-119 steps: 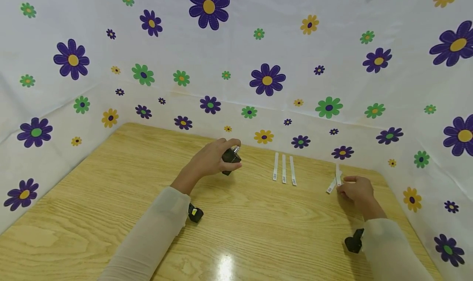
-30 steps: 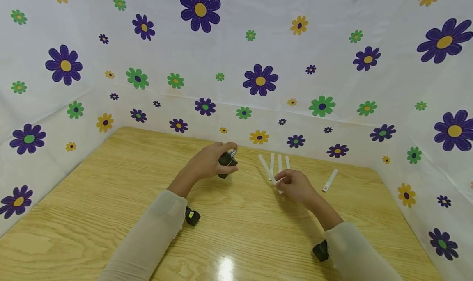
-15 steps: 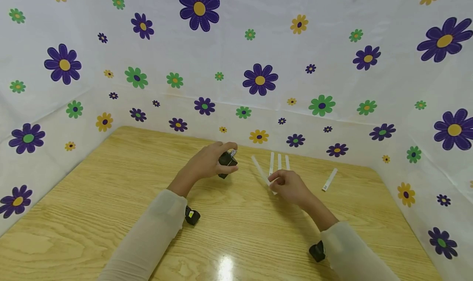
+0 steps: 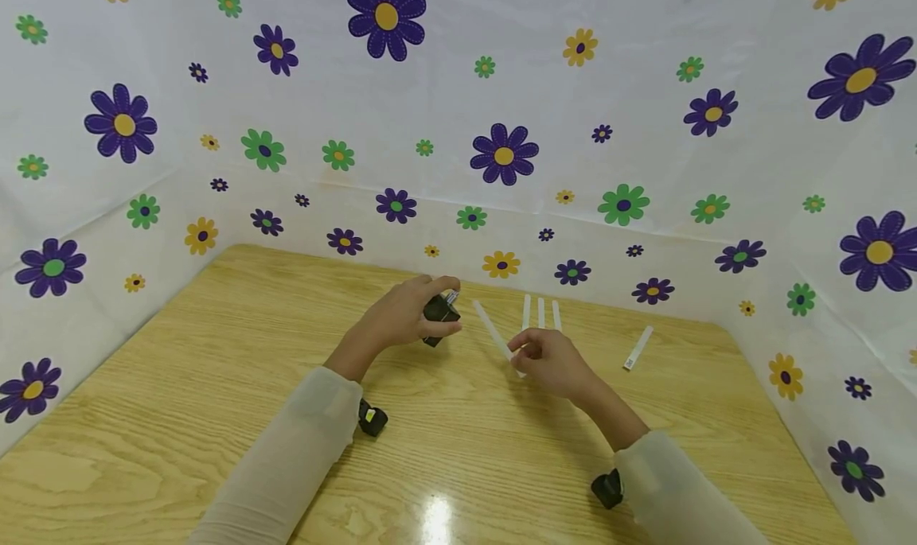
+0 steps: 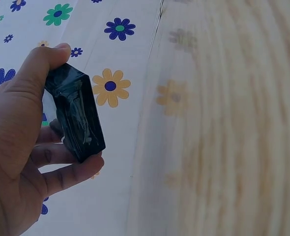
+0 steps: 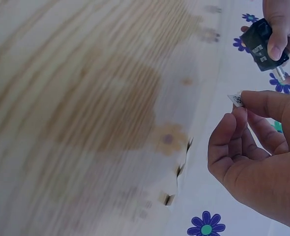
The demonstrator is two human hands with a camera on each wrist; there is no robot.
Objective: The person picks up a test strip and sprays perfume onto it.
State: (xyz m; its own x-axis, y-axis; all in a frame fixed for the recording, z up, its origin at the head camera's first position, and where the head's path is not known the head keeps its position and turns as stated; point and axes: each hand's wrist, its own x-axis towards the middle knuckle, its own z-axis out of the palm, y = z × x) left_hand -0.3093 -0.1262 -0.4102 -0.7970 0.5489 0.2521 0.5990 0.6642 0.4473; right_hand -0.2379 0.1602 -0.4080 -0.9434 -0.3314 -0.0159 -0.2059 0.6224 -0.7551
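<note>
L hand [image 4: 401, 318] gripping small dark bottle [image 4: 438, 316] off the table [image 4: 215, 386], thumb and fingers curled round it, silver nozzle at top pointing toward R side; in L wrist view bottle [image 5: 76, 118] pinched between thumb on top and fingers below, glass dark and square-edged

R hand [image 4: 550, 362] pinching white paper strip [image 4: 494, 334] by its near end betw thumb and forefinger, strip lifted and angled up-left, far tip near bottle nozzle but apart from it; in R wrist view only strip's printed end [image 6: 236, 100] showing betw fingertips, bottle [image 6: 260, 46] just beyond

3 more strips [image 4: 540, 313] lying side by side on table just behind R hand, near back edge. 1 lone strip [image 4: 637, 348] further R, well apart from the 3

Wrist cams strapped under both sleeves. Floral cloth [image 4: 501, 155] as backdrop round table on 3 sides. Glare spot on wood near front edge
</note>
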